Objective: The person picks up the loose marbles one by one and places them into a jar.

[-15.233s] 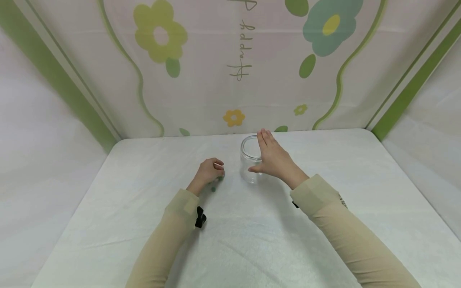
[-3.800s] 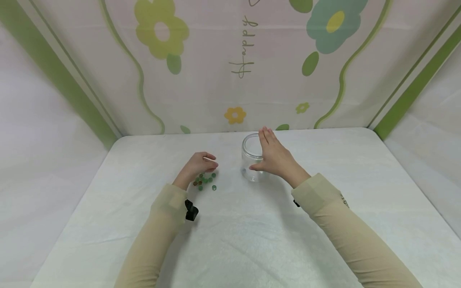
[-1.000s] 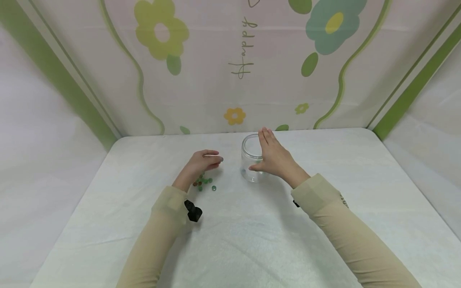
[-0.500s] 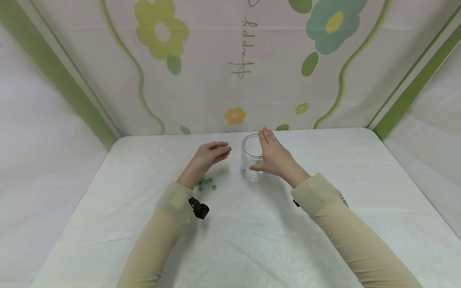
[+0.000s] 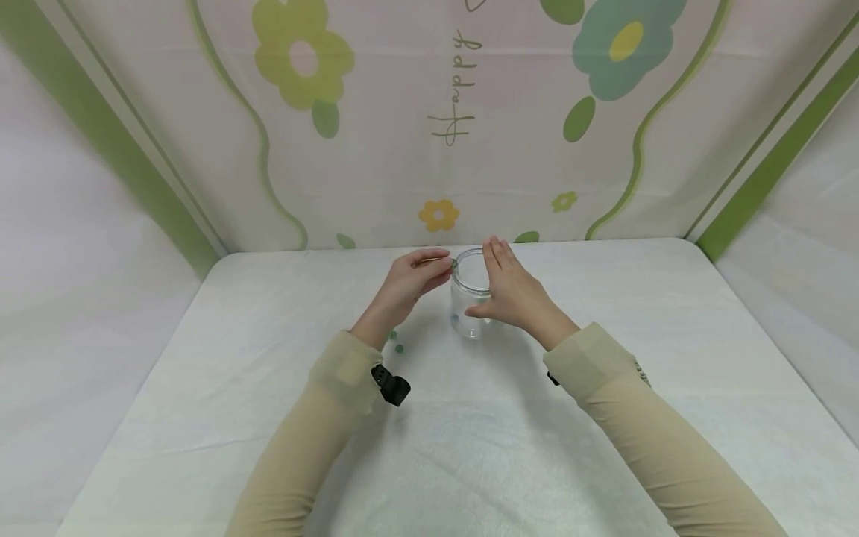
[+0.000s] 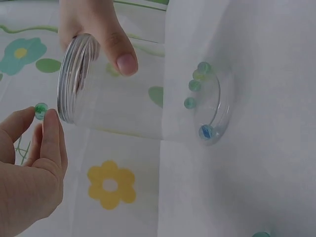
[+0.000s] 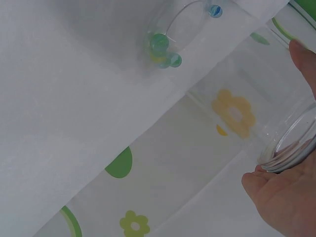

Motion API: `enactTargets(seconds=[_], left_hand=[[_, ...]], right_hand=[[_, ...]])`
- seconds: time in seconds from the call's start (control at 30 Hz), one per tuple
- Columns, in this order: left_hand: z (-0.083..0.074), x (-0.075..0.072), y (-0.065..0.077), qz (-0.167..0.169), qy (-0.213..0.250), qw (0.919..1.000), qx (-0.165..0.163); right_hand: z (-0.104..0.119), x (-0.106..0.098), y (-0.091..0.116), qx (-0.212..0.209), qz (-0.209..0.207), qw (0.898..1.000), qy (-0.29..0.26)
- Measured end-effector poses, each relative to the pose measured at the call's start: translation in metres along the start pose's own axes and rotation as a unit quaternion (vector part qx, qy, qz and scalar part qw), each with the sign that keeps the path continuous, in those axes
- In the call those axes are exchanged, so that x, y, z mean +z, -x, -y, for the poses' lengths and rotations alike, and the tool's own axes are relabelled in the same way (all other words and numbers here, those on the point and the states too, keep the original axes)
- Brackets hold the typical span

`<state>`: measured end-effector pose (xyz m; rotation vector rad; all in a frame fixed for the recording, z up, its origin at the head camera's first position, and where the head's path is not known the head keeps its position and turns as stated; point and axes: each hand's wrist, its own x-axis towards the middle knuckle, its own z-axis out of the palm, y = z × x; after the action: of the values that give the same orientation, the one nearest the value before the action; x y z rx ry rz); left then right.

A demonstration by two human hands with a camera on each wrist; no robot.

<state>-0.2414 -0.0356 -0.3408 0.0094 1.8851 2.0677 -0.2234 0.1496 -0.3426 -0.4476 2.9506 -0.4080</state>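
My left hand [image 5: 408,287] pinches a green marble [image 6: 41,111] between thumb and fingertips, right beside the jar's mouth. A clear, lidless jar [image 5: 463,302] stands upright on the table. My right hand [image 5: 515,294] holds it from the right, fingers reaching up to the rim and thumb along the near side. Inside, at the bottom, several greenish marbles [image 6: 195,86] and one with blue in it [image 6: 206,132] show in the left wrist view. Loose green marbles [image 5: 399,349] lie below my left wrist; the forearm hides the rest of that group.
The table [image 5: 470,447] has a white cover. Behind it hangs a cloth with printed flowers [image 5: 439,215], close past the jar. White side panels [image 5: 87,224] flank the table. A black wrist camera [image 5: 391,385] sits under my left cuff.
Over the last second my left hand carries the marble right and up to the jar's mouth. My right hand stays put. Marbles now show in the jar, which looked empty 15 s ago.
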Motion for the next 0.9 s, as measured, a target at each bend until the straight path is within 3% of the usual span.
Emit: enactTargets(seconds=[0.37,0.63,0.9], left_hand=[[0.0009,0.0048,-0.0035,0.006,-0.024,0.9997,0.005],[0.0004,0.0079,-0.0036,-0.008,-0.025,0.9997,0.002],[0.0024,0.0034,-0.0043,-0.012,-0.025,0.9996,-0.003]], right_hand=[[-0.0006,0.0005,0.0004,0.001,0.0,1.0,-0.003],[-0.0006,0.0008,0.0005,-0.001,-0.003,1.0,-0.002],[-0.0007,0.0012,0.0003,-0.001,-0.005,1.0,0.0]])
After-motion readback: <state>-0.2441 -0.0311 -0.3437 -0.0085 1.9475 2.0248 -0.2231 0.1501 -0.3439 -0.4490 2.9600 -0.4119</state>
